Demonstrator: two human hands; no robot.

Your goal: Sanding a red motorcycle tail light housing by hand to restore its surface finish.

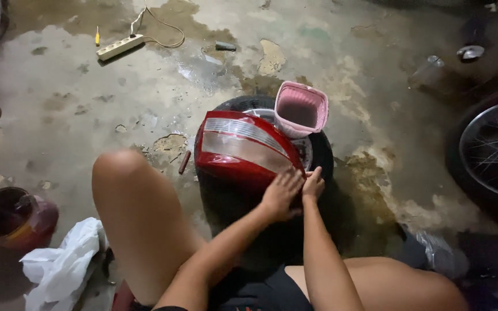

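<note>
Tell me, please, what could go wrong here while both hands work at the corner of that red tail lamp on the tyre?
The red tail lamp rests on a tyre, an uneven seat, so pressure from the left hand and right hand at its corner might tip it off. The pink basket perched on the tyre's far side could be knocked down. The power strip lies on a floor that looks damp in patches.

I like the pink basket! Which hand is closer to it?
The right hand, just barely. It sits lower down from the pink basket, at the red tail light's right end. The left hand lies beside it, flat on the light, slightly farther away.
</note>
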